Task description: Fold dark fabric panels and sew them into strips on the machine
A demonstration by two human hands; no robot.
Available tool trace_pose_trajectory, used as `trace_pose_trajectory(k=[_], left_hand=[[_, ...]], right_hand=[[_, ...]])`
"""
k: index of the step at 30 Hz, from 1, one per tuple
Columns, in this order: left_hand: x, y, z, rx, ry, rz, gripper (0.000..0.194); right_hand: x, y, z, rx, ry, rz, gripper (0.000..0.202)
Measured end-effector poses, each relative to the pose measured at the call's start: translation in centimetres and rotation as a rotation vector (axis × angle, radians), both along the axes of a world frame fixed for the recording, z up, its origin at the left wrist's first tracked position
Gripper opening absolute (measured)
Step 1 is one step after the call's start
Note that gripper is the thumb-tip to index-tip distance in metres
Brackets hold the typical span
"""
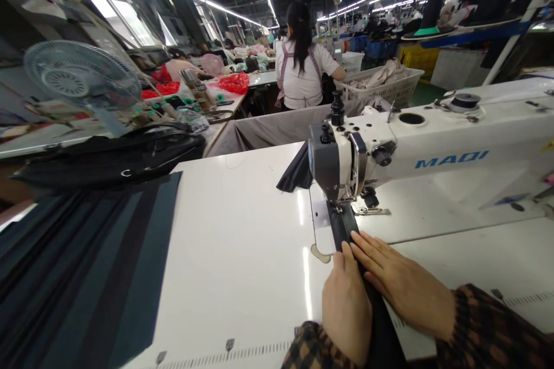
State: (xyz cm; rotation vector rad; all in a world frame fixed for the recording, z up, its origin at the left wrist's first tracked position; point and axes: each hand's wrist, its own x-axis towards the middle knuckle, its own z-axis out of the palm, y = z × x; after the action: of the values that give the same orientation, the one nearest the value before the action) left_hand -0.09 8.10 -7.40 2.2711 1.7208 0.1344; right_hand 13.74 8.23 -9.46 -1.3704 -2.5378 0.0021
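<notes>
A long black fabric strip (383, 323) runs from the bottom edge up under the presser foot of a white sewing machine (433, 150). My left hand (347, 302) is closed on the strip's left edge, its fingertips a short way in front of the foot. Flat against the right side of the strip lies my right hand (400, 277), fingers stretched out and tips close to the left fingertips. Behind the needle area, the far end of dark fabric (296, 170) fans out on the white table (234, 230).
Dark folded fabric pieces (108, 265) lie at the left, below a black bag (116, 153). A fan (82, 78) stands at the back left. Beyond the table a person (300, 66) sits facing away, near a white basket (389, 83) holding cloth.
</notes>
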Motion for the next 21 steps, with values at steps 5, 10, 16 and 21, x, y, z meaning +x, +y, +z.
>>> trace_pose_trajectory(k=[5, 10, 16, 21], left_hand=[[-0.4, 0.5, 0.6, -0.042, -0.129, -0.008, 0.044], [-3.2, 3.7, 2.4, -0.047, -0.182, -0.279, 0.035], [-5.8, 6.4, 1.8, 0.186, -0.188, -0.542, 0.03], [-4.9, 5.9, -0.1, 0.198, -0.144, -0.496, 0.038]], right_hand=[[-0.5, -0.2, -0.1, 0.047, -0.042, 0.001, 0.05], [-0.9, -1.0, -0.1, 0.113, -0.053, 0.004, 0.048], [-0.9, -1.1, 0.1, 0.117, -0.037, 0.001, 0.045], [-1.6, -0.6, 0.0, 0.138, 0.037, -0.085, 0.042]])
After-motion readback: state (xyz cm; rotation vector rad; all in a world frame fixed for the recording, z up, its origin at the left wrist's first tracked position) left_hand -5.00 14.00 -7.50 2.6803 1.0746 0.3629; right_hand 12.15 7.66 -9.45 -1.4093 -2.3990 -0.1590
